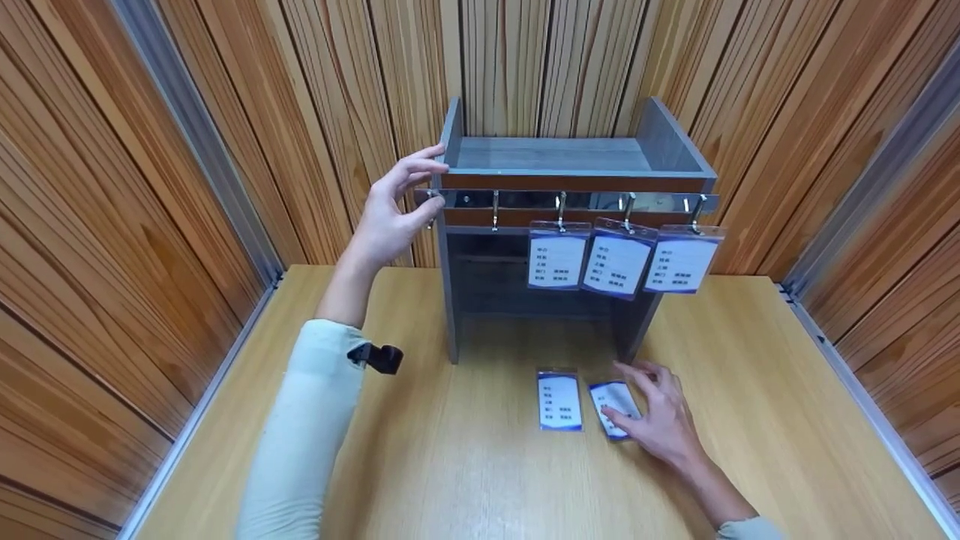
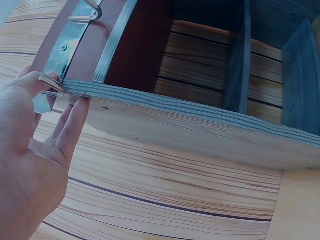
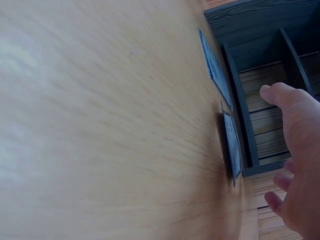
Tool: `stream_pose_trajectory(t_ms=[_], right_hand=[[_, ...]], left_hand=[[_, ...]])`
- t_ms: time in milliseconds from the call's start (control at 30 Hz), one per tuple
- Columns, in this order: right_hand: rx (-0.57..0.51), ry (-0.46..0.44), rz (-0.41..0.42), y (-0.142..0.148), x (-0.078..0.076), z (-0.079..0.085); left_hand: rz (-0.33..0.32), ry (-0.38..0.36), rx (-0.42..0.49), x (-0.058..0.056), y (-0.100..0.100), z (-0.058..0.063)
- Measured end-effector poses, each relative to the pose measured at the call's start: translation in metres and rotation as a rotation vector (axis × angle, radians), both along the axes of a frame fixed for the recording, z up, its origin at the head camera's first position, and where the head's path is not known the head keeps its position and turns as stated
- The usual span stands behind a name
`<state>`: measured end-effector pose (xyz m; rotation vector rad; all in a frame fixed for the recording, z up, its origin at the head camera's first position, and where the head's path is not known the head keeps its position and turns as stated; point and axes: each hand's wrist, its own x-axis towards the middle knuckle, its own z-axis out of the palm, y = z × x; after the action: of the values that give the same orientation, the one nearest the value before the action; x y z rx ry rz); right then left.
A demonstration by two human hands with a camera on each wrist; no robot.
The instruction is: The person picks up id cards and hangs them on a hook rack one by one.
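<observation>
My left hand (image 1: 391,212) grips the left front corner of a grey wooden shelf (image 1: 551,154), its thumb by the end hook (image 2: 54,84) of the metal rail and its fingers against the side panel. Low over the table, my right hand (image 1: 666,421) hovers with fingers spread and thumb overlapping an ID badge (image 1: 615,397) in the head view. In the right wrist view the fingers stand apart from that badge (image 3: 232,147). Just left of it a second ID badge (image 1: 559,401) lies flat.
Three more badges, a left one (image 1: 558,259), a middle one (image 1: 616,259) and a right one (image 1: 684,262), hang from hooks on the rail (image 1: 525,199). The shelf stands at the back of the wooden table (image 1: 450,465), before a wood-panelled wall (image 1: 555,67).
</observation>
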<state>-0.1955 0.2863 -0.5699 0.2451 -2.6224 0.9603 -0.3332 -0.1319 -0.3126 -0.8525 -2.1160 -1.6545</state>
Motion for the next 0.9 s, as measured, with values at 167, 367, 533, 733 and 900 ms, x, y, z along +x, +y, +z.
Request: stream_pose_trajectory(t_ms=[167, 367, 533, 733, 900], right_hand=[[0.012, -0.076, -0.012, 0.000, 0.000, -0.003], [0.017, -0.116, -0.021, 0.000, -0.001, -0.009], [-0.005, -0.154, -0.036, 0.000, -0.003, -0.014], [-0.030, -0.206, -0.046, 0.001, -0.004, -0.017], [-0.042, -0.257, -0.044, -0.001, -0.007, -0.018]], left_hand=[[0.000, 0.015, -0.022, -0.001, -0.001, 0.000], [-0.006, 0.026, -0.031, -0.002, -0.003, 0.000], [-0.009, 0.024, -0.017, -0.003, -0.001, 0.000], [-0.015, 0.019, -0.003, -0.001, 0.001, -0.001], [-0.009, 0.018, 0.007, -0.001, 0.001, -0.002]])
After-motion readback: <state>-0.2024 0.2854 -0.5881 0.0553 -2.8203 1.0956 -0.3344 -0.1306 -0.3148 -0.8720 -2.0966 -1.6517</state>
